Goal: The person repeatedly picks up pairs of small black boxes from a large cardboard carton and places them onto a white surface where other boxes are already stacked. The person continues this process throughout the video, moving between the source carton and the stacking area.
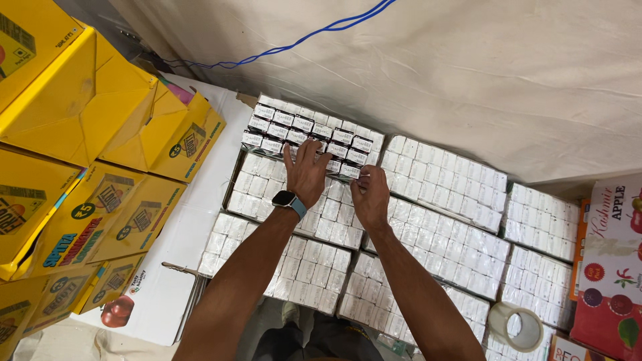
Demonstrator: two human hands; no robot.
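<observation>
At centre frame, a person's left hand (306,168), fingers spread flat, presses on a wrapped pack of small cartons (311,136), while the right hand (372,195) pinches the pack's wrapping at its lower right edge. Yellow boxes (80,100) crowd the left; a tape roll (516,326) lies lower right.

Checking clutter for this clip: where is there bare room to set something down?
Bare cloth beyond the white packs, and white card between them and the yellow cartons. Crowded around left hand, right hand and tape roll.
</observation>
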